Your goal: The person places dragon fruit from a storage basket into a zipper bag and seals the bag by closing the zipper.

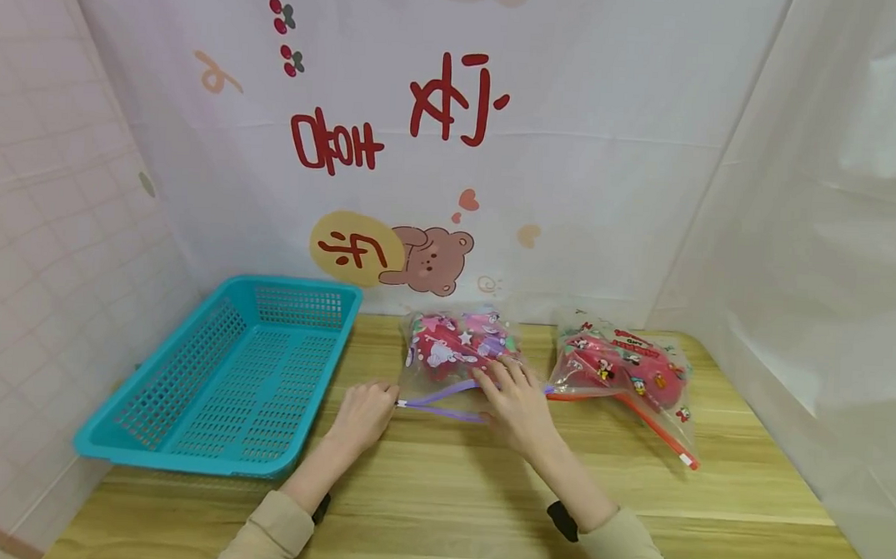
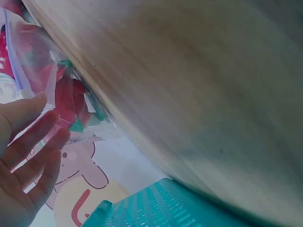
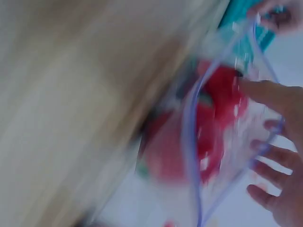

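Note:
A clear zip bag (image 1: 452,355) with purple seal strips and pink printing lies on the table, its mouth parted toward me. Inside are red things (image 3: 208,137) with green bits. My left hand (image 1: 367,409) pinches the left end of the bag's mouth between thumb and forefinger, by a small white slider (image 1: 402,403). Over the right part of the mouth is my right hand (image 1: 516,403), fingers spread and fairly straight. In the right wrist view its thumb (image 3: 265,92) reaches across the opening, and the other fingertips lie along the far strip.
A turquoise plastic basket (image 1: 343,342) stands to the left on the wooden table (image 1: 446,496). Right of the purple-edged bag lies a second clear bag (image 1: 624,366) with a red seal strip and red contents. A printed white cloth (image 1: 596,152) hangs behind.

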The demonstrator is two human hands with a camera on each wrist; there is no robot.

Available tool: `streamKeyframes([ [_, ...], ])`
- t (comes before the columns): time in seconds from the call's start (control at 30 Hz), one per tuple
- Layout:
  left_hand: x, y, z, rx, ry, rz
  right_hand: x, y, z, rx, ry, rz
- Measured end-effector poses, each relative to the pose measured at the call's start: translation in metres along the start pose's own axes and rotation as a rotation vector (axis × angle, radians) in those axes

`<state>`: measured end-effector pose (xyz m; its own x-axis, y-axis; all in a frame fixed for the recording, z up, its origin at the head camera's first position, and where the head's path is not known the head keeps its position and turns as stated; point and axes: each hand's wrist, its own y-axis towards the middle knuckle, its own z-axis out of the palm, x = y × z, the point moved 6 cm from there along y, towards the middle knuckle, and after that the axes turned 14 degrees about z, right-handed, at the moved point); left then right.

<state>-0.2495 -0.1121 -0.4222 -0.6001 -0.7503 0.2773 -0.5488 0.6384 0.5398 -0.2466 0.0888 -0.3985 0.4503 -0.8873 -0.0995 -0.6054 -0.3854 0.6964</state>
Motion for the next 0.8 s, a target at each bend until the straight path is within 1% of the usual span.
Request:
streamKeyframes([
  [0.13, 0.0, -0.001, -0.001, -0.007, -0.001, 0.009, 0.032, 0.009, 0.007, -0.059, 0.073, -0.052],
  [0.2, 0.0, -0.001, -0.001, -0.005, 0.0, 0.012, 0.044, 0.013, 0.011, -0.073, 0.073, -0.061],
  [0.23, 0.0, -0.001, -0.001, -0.004, 0.002, 0.013, 0.048, 0.015, 0.013, -0.077, 0.067, -0.058],
  [0.37, 0.0, -0.002, -0.005, -0.027, 0.002, 0.027, 0.059, 0.019, 0.02, -0.077, -0.048, -0.021],
  [0.47, -0.001, -0.001, -0.008, -0.062, 0.004, 0.051, 0.069, 0.02, 0.022, -0.086, -0.066, -0.025],
  [0.53, -0.001, -0.001, -0.009, -0.084, 0.007, 0.063, 0.077, 0.02, 0.022, -0.087, -0.019, -0.051],
  [0.63, -0.002, -0.001, -0.011, -0.11, 0.005, 0.071, 0.088, 0.022, 0.027, -0.063, 0.062, -0.085],
  [0.7, -0.002, -0.001, -0.012, -0.117, 0.004, 0.073, 0.092, 0.023, 0.031, -0.051, 0.089, -0.086],
  [0.8, -0.002, -0.001, -0.011, -0.111, 0.0, 0.073, 0.095, 0.027, 0.034, -0.055, 0.099, -0.081],
])
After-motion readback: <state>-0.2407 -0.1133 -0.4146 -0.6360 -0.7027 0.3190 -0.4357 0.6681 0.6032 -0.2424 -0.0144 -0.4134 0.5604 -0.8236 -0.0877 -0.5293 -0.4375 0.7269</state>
